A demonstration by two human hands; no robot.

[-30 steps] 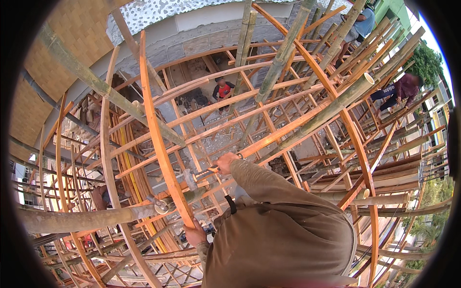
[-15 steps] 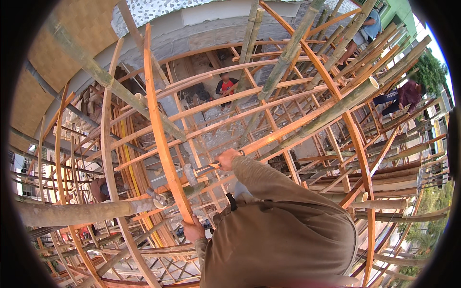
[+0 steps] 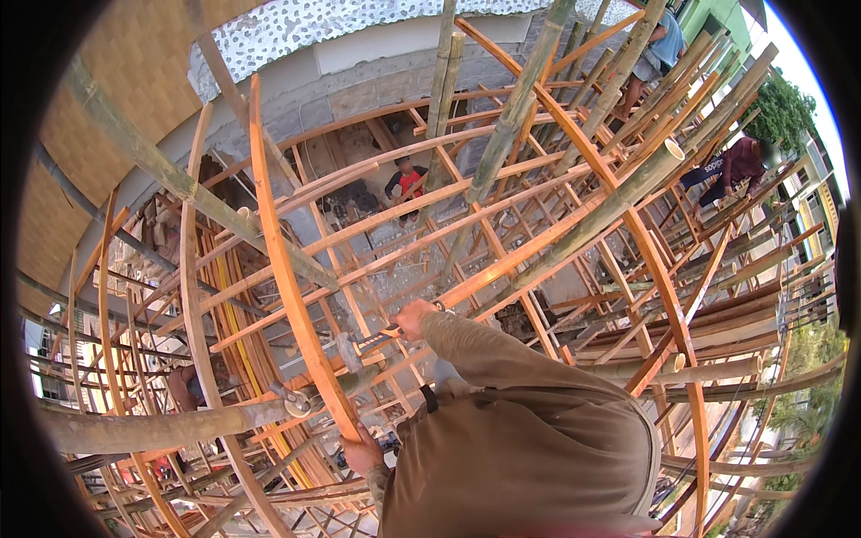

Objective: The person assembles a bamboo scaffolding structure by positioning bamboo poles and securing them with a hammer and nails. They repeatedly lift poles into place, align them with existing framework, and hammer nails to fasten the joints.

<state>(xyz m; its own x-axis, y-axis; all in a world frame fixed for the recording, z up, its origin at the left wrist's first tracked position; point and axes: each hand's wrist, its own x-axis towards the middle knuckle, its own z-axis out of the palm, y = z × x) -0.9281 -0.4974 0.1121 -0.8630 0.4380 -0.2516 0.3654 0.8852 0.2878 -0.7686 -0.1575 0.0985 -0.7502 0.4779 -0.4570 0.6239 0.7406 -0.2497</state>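
Note:
My right hand (image 3: 414, 320) is closed around the orange-and-black handle of a hammer (image 3: 375, 339). The hammer's grey head is close to the right side of a long, reddish wooden beam (image 3: 285, 269); whether they touch I cannot tell. Lower down, my left hand (image 3: 361, 451) grips this same beam near its bottom end. A thick bamboo pole (image 3: 152, 429) reaches in from the left and ends beside the beam, below the hammer.
Wooden beams and bamboo poles form an open framework above a lower floor. A person in red and black (image 3: 408, 182) is down below. Others are at the upper right, one in blue (image 3: 665, 45), one in maroon (image 3: 743, 166). A long bamboo pole (image 3: 596, 220) slants up rightward.
The whole view has shifted, so the scene sits lower and slightly further left. Both hands keep their holds, and the hammer head remains beside the beam.

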